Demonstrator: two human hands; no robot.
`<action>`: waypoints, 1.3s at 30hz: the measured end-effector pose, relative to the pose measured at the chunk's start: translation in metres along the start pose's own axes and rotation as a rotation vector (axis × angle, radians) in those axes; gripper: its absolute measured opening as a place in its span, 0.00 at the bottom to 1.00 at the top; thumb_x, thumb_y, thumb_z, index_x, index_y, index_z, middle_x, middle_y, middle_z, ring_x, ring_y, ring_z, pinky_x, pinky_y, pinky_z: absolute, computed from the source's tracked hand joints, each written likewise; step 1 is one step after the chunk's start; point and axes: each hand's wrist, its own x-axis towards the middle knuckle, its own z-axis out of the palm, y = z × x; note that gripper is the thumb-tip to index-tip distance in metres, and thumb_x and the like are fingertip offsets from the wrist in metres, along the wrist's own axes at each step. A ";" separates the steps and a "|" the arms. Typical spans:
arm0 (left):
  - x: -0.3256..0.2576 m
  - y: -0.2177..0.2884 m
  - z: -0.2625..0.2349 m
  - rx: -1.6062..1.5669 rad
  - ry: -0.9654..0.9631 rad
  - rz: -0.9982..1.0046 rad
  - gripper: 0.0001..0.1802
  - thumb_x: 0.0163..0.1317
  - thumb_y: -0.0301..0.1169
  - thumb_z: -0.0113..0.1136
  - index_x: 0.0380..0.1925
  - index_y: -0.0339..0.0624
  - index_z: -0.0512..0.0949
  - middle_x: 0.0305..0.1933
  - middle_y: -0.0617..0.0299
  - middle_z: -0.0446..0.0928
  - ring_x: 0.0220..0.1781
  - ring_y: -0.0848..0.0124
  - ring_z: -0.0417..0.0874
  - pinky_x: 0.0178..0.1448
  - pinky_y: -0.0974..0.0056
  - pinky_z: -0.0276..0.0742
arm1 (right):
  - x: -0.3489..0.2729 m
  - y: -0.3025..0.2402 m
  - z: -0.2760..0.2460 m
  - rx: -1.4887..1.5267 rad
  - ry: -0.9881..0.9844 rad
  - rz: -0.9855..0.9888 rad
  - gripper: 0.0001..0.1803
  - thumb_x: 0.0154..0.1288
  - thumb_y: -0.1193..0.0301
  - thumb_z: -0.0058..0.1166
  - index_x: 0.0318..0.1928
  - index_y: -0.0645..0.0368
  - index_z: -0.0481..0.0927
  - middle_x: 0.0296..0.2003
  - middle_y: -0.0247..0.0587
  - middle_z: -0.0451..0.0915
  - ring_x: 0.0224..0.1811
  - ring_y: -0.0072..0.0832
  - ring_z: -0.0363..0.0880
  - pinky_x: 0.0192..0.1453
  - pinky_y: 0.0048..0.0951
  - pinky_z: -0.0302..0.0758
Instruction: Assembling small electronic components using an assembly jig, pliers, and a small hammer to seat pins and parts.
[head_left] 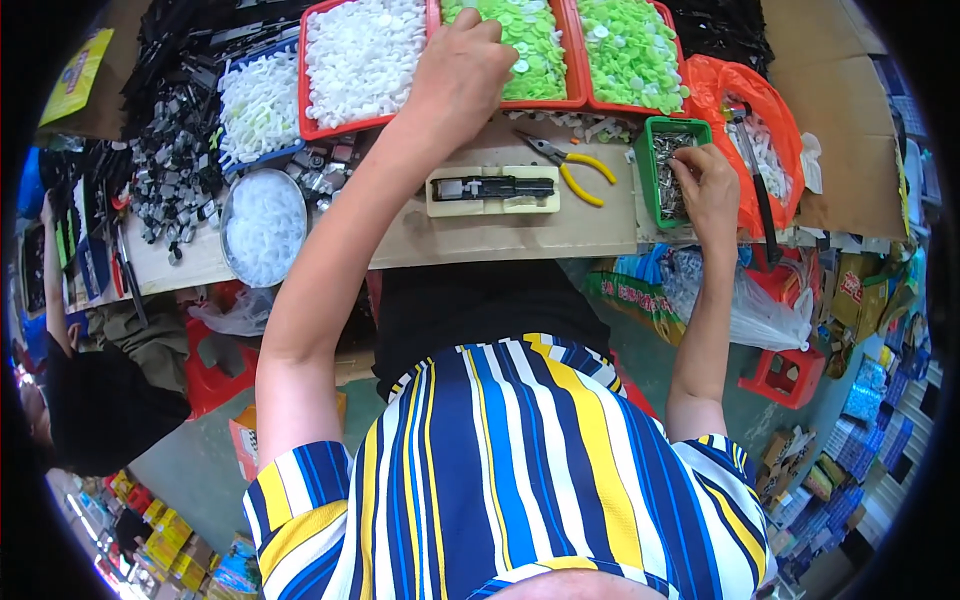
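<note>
My left hand (pixel 465 70) reaches over a red tray of small green plastic pieces (pixel 525 50). Its fingers are curled down at the tray's left side, and what they grip cannot be made out. At the right, my right hand (pixel 708 190) dips into a green box (pixel 645 185) of small metal pins (pixel 670 205). Thumb and fingertips are drawn together there, with any pin between them too small to see. Between my arms, a cream holder (pixel 490 209) carries a long black part (pixel 515 187) with a silvery piece at its left end. Pliers with yellow handles (pixel 583 180) lie beside the holder.
White pieces fill a red tray (pixel 308 75) and a blue tray (pixel 270 157); a round tub (pixel 265 225) holds translucent ones. Metal and black parts (pixel 175 180) are heaped left. A hammer (pixel 760 190) rests by an orange bag (pixel 712 75). Another person (pixel 110 410) sits at far left.
</note>
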 end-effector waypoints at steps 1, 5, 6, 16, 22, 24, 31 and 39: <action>0.005 -0.003 0.004 0.026 -0.022 0.023 0.08 0.51 0.25 0.67 0.33 0.39 0.85 0.35 0.56 0.79 0.46 0.57 0.76 0.51 0.56 0.76 | -0.001 0.000 -0.002 -0.003 0.005 0.006 0.07 0.60 0.73 0.63 0.37 0.62 0.84 0.33 0.46 0.79 0.35 0.45 0.80 0.41 0.40 0.74; 0.010 -0.011 0.015 0.073 -0.083 -0.008 0.07 0.51 0.27 0.68 0.31 0.39 0.85 0.34 0.57 0.79 0.46 0.58 0.77 0.52 0.56 0.75 | -0.007 0.003 -0.007 0.140 0.035 0.018 0.06 0.59 0.74 0.63 0.37 0.62 0.85 0.33 0.46 0.79 0.35 0.39 0.81 0.38 0.36 0.74; 0.011 -0.013 0.017 0.073 -0.083 0.000 0.05 0.52 0.27 0.67 0.30 0.39 0.85 0.34 0.57 0.79 0.46 0.58 0.77 0.52 0.56 0.75 | -0.009 0.002 -0.007 0.183 0.049 0.035 0.06 0.60 0.74 0.63 0.37 0.62 0.85 0.34 0.46 0.80 0.35 0.39 0.81 0.39 0.35 0.74; 0.009 0.011 -0.002 -0.109 0.132 -0.103 0.07 0.61 0.28 0.64 0.34 0.35 0.85 0.33 0.56 0.83 0.38 0.61 0.80 0.45 0.60 0.76 | -0.013 -0.002 -0.004 0.244 0.159 0.113 0.06 0.62 0.75 0.61 0.37 0.66 0.81 0.35 0.46 0.81 0.36 0.36 0.81 0.41 0.33 0.75; -0.015 0.059 -0.014 -1.073 0.026 -0.776 0.10 0.65 0.28 0.63 0.41 0.30 0.84 0.35 0.61 0.86 0.37 0.80 0.83 0.42 0.72 0.78 | -0.005 -0.084 -0.002 0.551 0.281 -0.148 0.04 0.59 0.81 0.62 0.35 0.65 0.81 0.34 0.43 0.80 0.34 0.29 0.81 0.41 0.28 0.77; -0.021 0.071 -0.018 -1.185 0.009 -0.807 0.10 0.66 0.27 0.64 0.44 0.32 0.84 0.38 0.63 0.85 0.39 0.79 0.83 0.46 0.74 0.78 | -0.003 -0.112 0.001 0.614 0.277 -0.181 0.05 0.57 0.82 0.63 0.35 0.64 0.81 0.33 0.42 0.80 0.34 0.29 0.82 0.41 0.29 0.78; -0.037 0.086 -0.025 -1.168 0.043 -0.799 0.10 0.65 0.24 0.65 0.44 0.31 0.84 0.39 0.65 0.84 0.39 0.82 0.80 0.45 0.75 0.77 | 0.002 -0.137 0.023 0.482 0.373 -0.276 0.08 0.53 0.76 0.67 0.33 0.56 0.81 0.33 0.33 0.80 0.33 0.32 0.81 0.38 0.33 0.71; -0.045 0.088 -0.028 -0.851 0.170 -0.623 0.10 0.61 0.21 0.66 0.43 0.33 0.84 0.39 0.62 0.85 0.37 0.80 0.81 0.43 0.73 0.78 | -0.003 -0.146 0.026 0.228 0.425 -0.383 0.08 0.53 0.75 0.67 0.34 0.55 0.81 0.35 0.33 0.80 0.35 0.33 0.80 0.41 0.34 0.69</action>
